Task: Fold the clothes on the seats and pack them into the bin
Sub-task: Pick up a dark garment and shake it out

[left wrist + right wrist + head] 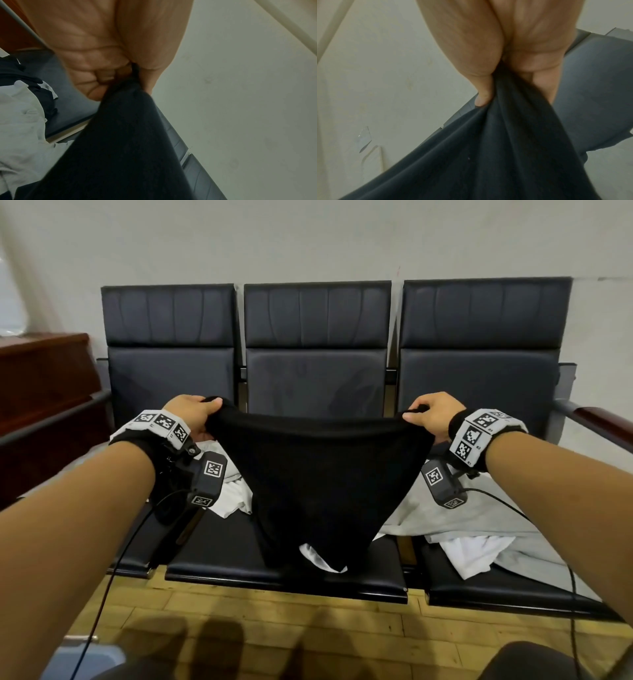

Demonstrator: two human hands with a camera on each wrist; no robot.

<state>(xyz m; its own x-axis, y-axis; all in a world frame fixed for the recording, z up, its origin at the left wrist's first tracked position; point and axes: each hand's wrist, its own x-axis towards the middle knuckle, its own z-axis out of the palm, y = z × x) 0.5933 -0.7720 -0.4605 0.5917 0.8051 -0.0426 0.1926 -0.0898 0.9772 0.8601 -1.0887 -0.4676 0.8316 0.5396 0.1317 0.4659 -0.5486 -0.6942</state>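
Note:
A black garment (318, 474) hangs stretched between both hands above the middle seat (226, 563), narrowing to a point near the seat's front edge. My left hand (193, 414) grips its upper left corner, thumb on top; in the left wrist view the black garment (120, 142) runs out from the curled fingers (96, 75). My right hand (430, 414) pinches the upper right corner, and the right wrist view shows the black garment (496, 148) bunched between thumb (482, 97) and fingers. A blue bin corner (85, 662) shows at the bottom left.
A grey garment (455, 515) and a white one (472, 553) lie on the right seat. More light clothes (233, 494) lie on the left seat, and a white piece (318, 558) shows under the black garment's tip. Metal armrests (582, 414) flank the row. Wooden furniture (44, 392) stands left.

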